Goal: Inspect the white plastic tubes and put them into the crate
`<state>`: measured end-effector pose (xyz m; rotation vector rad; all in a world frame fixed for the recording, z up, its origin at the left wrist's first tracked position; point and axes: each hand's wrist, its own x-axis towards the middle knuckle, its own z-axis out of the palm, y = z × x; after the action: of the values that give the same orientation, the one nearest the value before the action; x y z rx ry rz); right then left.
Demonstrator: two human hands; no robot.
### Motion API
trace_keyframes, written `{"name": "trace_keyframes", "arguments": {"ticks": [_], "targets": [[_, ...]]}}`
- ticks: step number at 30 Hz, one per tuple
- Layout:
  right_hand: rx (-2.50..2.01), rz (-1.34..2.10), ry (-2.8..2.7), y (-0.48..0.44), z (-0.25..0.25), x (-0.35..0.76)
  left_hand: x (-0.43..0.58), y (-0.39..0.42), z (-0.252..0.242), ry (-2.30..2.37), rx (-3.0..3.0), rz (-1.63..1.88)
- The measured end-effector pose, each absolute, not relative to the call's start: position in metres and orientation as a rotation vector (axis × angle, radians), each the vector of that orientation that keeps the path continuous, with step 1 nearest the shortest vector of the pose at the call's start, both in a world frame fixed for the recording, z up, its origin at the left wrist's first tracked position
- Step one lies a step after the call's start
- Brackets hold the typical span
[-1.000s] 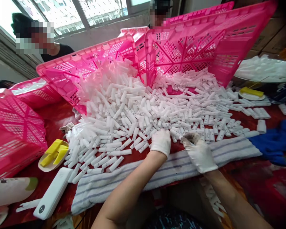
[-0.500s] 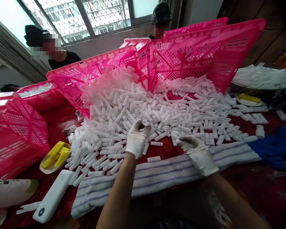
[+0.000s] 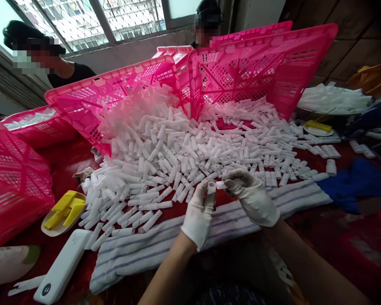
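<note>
My left hand (image 3: pixel 199 214), in a white glove with dark, soiled fingertips, pinches a short white plastic tube (image 3: pixel 211 187), its open end tilted up. Just right of it, my right hand (image 3: pixel 252 198), gloved the same way, holds another small white tube (image 3: pixel 220 185) between thumb and fingers. The two tubes are close together; whether they touch I cannot tell. Behind both hands spreads a large heap of white tubes (image 3: pixel 174 148), some with dark marks. Under my wrists lies a striped towel (image 3: pixel 139 250).
Pink crates (image 3: pixel 238 80) lean open behind the heap. At left are a dish of yellow sponge pieces (image 3: pixel 65 207) and a white oblong device (image 3: pixel 63 267). A blue cloth (image 3: pixel 352 186) and a heaped basin (image 3: pixel 333 99) are at right. Two people sit beyond the crates.
My left hand has come back from the heap and moved right with a tube. My right hand has moved left and up, bringing its tube beside the other. The view has shifted slightly.
</note>
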<state>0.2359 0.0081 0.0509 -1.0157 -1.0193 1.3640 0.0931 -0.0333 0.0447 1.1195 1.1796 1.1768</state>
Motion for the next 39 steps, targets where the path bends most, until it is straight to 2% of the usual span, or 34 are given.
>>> {"name": "trace_keyframes", "arguments": {"ticks": [4, 8, 15, 22, 27, 31, 39], "targets": [[-1.036, 1.380, -0.997, 0.008, 0.052, 0.249, 0.090, -0.038, 0.049, 1.316, 1.392, 1.121], [-1.012, 1.398, -0.954, 0.009, 0.059, 0.258, 0.089, -0.040, 0.048, 1.314, 1.347, 0.949], [-1.134, 1.526, -1.196, 0.011, 0.063, 0.261, 0.089, -0.045, 0.043, 1.279, 1.372, 0.914], [-1.135, 1.521, -0.941, 0.011, 0.052, 0.266, 0.086, -0.048, 0.041, 1.065, 0.960, 0.899], [-1.215, 1.482, -1.343, 0.007, 0.055, 0.260, 0.092, -0.049, 0.040, 0.903, 0.778, 0.797], [-1.197, 1.448, -1.570, 0.000, 0.061, 0.254, 0.106, -0.049, 0.034, 0.964, 0.655, 0.869], [-1.164, 1.387, -1.042, -0.012, 0.031, 0.257, 0.112, -0.048, 0.029, 0.982, 0.560, 0.909]]}}
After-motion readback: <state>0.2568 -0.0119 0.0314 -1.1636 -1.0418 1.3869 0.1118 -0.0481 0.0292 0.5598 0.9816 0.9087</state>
